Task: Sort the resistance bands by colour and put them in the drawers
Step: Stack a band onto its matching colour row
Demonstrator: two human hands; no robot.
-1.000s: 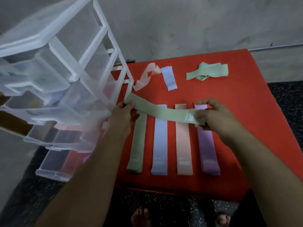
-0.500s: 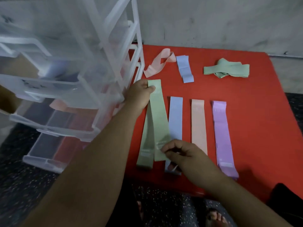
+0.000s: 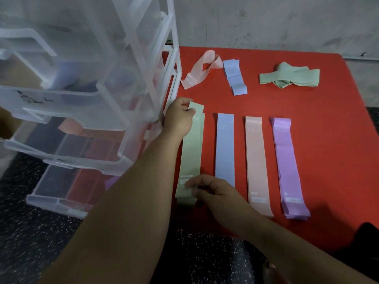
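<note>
Green band (image 3: 190,152) front and centre: it lies flat and lengthwise on the red table (image 3: 332,144), just left of middle in the frame, first in a row of 4 straight strips. The left hand (image 3: 178,119) pinches its far end between thumb and curled fingers. The right hand (image 3: 213,191) pinches the near end, where the white label sits. A second green edge peeks out underneath at both ends, so there is a layer below it.

Moving right along the row, it's the blue band (image 3: 225,150), then the pink band (image 3: 257,160), then the purple band (image 3: 287,160). All 3 are parallel, apart from each other and untouched, with faint white numbers at their far ends. The purple one shows several stacked edges at its near end.

Further up the table, 3 more wait unsorted. A loose pink loop (image 3: 200,71) is at upper centre and a folded blue strip (image 3: 234,76) touches its right end. A tangled green bundle (image 3: 289,77) lies well apart at upper right.

Filling the left of the frame is the clear drawer unit (image 3: 92,99), standing against the table's left edge with its drawers pulled out. Something pink (image 3: 69,128) shows in a middle drawer and something purple (image 3: 111,181) in the lowest one. A grey wall (image 3: 287,21) runs behind and speckled dark floor (image 3: 30,232) lies below.
</note>
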